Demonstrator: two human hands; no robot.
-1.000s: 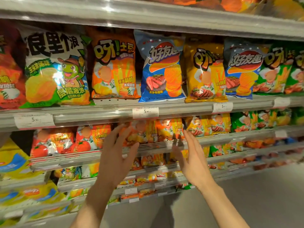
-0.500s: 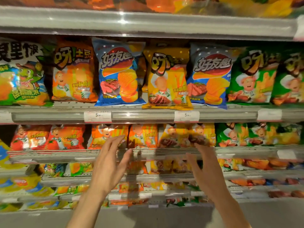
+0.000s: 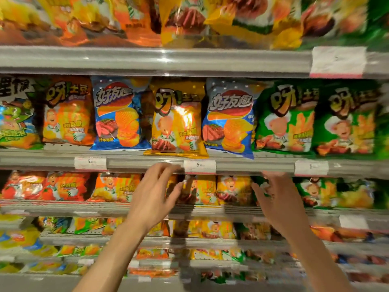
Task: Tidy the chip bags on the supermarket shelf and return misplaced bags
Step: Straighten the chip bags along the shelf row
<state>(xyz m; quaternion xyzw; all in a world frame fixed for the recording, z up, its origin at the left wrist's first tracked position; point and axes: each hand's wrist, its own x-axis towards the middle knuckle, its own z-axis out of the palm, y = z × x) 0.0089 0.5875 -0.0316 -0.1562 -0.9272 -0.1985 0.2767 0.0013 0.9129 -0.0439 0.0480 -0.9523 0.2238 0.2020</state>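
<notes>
Just below the price rail of the middle shelf, the left hand and right hand are raised with fingers spread and relaxed, holding nothing. Above them stand two blue chip bags, one between an orange bag and a yellow bag, the other between that yellow bag and the green bags. Judging by this, the step is reaching for a misplaced bag; next, each hand likely needs to rise and close gently on a blue one without crushing it.
</notes>
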